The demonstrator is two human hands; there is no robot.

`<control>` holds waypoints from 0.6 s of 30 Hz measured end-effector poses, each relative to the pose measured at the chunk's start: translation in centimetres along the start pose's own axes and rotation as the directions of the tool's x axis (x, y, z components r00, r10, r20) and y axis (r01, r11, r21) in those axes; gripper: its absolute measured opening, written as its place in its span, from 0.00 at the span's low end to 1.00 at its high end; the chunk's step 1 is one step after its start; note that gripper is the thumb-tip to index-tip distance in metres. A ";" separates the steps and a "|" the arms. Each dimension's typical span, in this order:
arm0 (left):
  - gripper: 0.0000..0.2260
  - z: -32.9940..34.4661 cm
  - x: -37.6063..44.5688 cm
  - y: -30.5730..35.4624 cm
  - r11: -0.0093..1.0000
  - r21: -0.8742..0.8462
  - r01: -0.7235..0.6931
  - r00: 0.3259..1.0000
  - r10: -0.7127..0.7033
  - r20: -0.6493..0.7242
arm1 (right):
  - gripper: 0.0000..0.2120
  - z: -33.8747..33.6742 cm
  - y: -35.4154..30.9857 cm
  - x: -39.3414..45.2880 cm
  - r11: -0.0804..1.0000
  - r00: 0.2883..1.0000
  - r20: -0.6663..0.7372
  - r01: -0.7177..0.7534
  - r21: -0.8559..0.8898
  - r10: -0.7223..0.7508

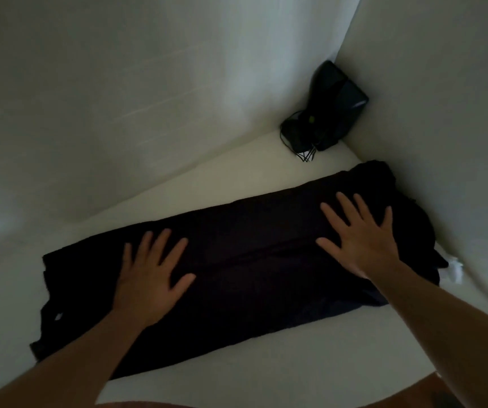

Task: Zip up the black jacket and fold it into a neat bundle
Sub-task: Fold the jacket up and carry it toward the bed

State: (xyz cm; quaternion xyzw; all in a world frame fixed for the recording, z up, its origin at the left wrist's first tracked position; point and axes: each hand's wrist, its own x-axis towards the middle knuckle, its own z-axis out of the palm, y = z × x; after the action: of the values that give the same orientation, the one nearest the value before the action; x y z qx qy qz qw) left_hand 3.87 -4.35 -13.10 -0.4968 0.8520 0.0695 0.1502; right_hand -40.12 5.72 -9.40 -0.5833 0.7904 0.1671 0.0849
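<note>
The black jacket (pixel 242 278) lies flat on the white surface (pixel 295 369) as one long band running from lower left to upper right, with a seam line along its middle. My left hand (pixel 151 275) rests palm down on its left part, fingers spread. My right hand (pixel 360 234) presses flat on its right part, fingers apart too. Neither hand grips the cloth. The jacket's far right end is bunched against the wall.
White walls (pixel 148 98) close in behind and on the right, meeting in a corner. A black device with cables (pixel 328 113) stands in that corner. A small white scrap (pixel 456 267) lies by the right wall.
</note>
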 end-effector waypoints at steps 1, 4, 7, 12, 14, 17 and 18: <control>0.36 0.3 -0.6 -1.9 0.999 -0.010 0.035 0.999 -0.035 0.012 | 0.40 0.4 0.0 0.3 1.000 1.000 0.014 -0.006 0.016 0.006; 0.36 0.3 -1.7 -5.3 0.992 -0.051 0.112 0.994 -0.111 0.005 | 0.40 1.3 -0.3 1.0 0.998 1.000 -0.013 -0.001 0.057 0.002; 0.35 0.2 -2.1 -5.6 0.991 -0.033 0.127 0.992 -0.127 0.005 | 0.39 0.9 -0.1 1.2 0.999 1.000 0.030 0.006 0.050 -0.007; 0.39 -0.8 -1.7 -5.8 0.990 -0.081 0.115 0.990 -0.108 0.091 | 0.39 -1.1 -1.6 1.1 0.998 0.991 0.129 -0.037 -0.053 0.044; 0.38 -2.2 -2.4 -5.2 0.983 -0.126 0.132 0.989 -0.122 0.080 | 0.39 -1.9 -2.6 0.2 0.998 0.991 0.124 -0.055 -0.019 0.057; 0.35 -2.6 -4.8 -2.8 0.996 -0.084 -0.014 0.998 0.009 -0.060 | 0.38 -1.9 -5.8 -2.7 0.995 1.000 0.015 0.006 0.102 -0.007; 0.35 -1.8 -5.6 -2.1 0.996 -0.071 -0.057 0.997 0.053 -0.054 | 0.38 -1.4 -7.3 -3.9 0.991 0.998 0.005 0.058 0.120 -0.059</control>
State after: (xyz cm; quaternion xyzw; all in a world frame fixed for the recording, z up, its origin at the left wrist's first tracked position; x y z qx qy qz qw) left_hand 7.94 -1.30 -9.51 -0.4798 0.8659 0.0917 0.1079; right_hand -31.91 6.76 -8.03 -0.5992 0.7812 0.1193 0.1282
